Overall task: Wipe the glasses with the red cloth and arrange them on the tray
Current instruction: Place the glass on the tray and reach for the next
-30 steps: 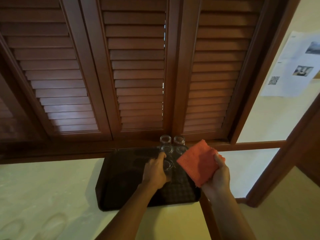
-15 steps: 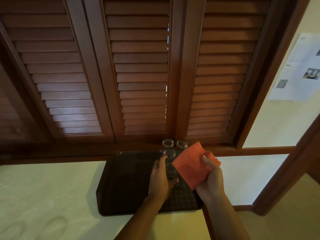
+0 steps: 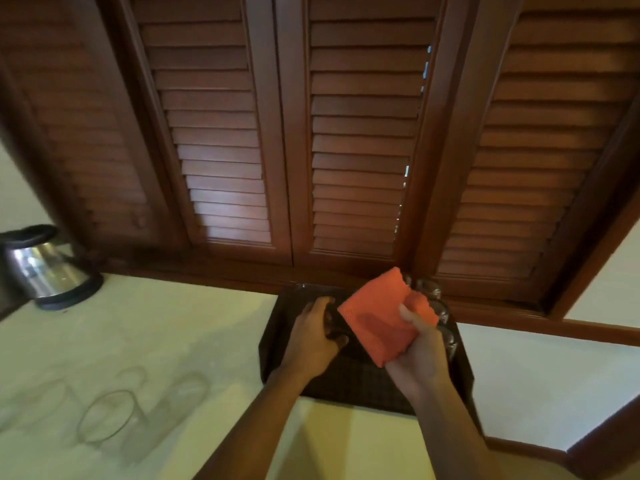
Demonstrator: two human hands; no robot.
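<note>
Glasses [image 3: 445, 327] crowd tray [image 3: 277, 344] right edge — shutters [image 3: 356, 150] block behind.

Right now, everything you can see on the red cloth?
The red cloth is orange-red with a fine woven texture, folded into a thick, roughly square pad. The right hand grips its lower right corner, thumb on top, holding it tilted above the dark tray. It hides part of the glasses behind. The left hand sits beside its left edge.

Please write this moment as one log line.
left hand: grips glass on tray | right hand: holds red cloth | more glasses: on counter
</note>
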